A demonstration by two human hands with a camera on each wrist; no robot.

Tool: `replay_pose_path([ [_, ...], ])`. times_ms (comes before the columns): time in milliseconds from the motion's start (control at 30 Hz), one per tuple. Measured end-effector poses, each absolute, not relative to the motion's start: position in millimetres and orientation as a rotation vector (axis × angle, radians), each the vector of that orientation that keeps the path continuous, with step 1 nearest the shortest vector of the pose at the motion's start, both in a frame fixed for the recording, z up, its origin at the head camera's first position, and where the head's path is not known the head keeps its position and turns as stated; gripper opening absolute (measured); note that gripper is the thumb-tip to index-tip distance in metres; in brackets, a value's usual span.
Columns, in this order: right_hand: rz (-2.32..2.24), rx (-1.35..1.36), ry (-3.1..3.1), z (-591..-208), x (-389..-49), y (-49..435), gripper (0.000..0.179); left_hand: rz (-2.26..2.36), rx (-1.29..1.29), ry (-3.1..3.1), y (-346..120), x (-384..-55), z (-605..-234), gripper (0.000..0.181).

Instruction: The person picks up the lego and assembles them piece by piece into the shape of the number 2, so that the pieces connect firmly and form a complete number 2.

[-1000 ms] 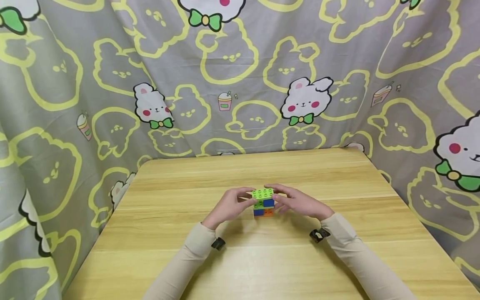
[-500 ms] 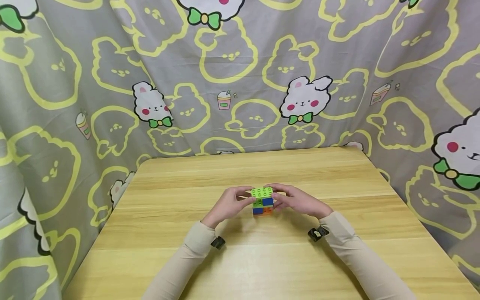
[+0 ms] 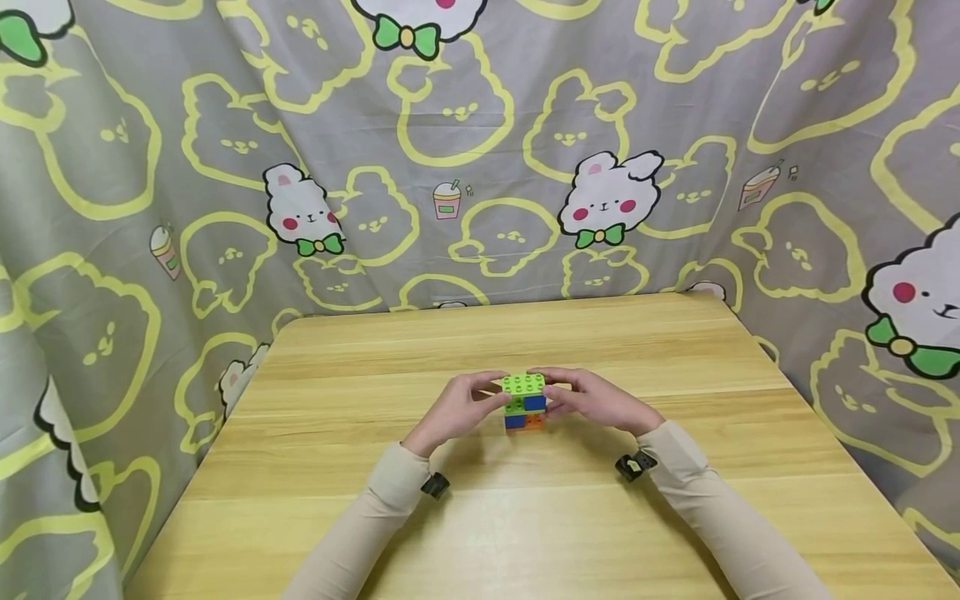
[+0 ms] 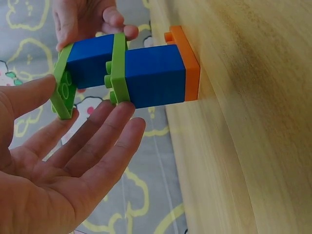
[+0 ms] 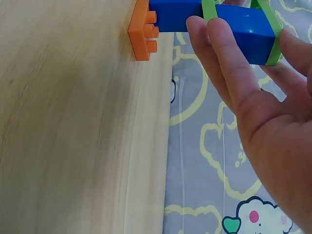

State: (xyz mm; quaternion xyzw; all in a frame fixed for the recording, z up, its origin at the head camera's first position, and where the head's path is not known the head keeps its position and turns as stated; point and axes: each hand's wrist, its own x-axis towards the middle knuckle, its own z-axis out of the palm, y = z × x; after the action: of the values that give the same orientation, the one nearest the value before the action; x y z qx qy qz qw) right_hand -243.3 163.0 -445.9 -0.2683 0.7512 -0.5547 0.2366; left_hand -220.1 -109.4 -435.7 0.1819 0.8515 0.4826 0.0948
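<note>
A toy building-brick stack stands on the table between my hands. At its base lies an orange plate [image 4: 187, 63], with a blue brick [image 4: 155, 75] on its left half. Above come a green plate [image 4: 119, 68], a second blue brick [image 5: 245, 33] on the right half, and a top green plate [image 3: 523, 383]. My left hand [image 3: 459, 412] pinches the top plate's left end between thumb and index finger. At the right end, my right hand [image 3: 603, 406] grips that same plate. In both wrist views, other fingers reach along the stack's sides near the middle green plate.
The wooden table [image 3: 480, 508] extends around the stack, its far edge meeting a patterned grey curtain [image 3: 510, 183] that also hangs at both sides. Small black cameras [image 3: 435, 485] sit at the wrists.
My right hand's lower fingers have drawn in slightly toward the stack. Otherwise the hands and stack keep their places.
</note>
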Motion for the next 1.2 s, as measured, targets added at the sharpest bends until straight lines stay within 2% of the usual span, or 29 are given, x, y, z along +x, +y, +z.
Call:
replay_pose_path([
  [1200, -1.53, -0.737, 2.061, -447.1, -244.5, 162.8, 0.053, 1.505, 0.52, 2.418, -110.3, -220.6, -434.2, 0.046],
])
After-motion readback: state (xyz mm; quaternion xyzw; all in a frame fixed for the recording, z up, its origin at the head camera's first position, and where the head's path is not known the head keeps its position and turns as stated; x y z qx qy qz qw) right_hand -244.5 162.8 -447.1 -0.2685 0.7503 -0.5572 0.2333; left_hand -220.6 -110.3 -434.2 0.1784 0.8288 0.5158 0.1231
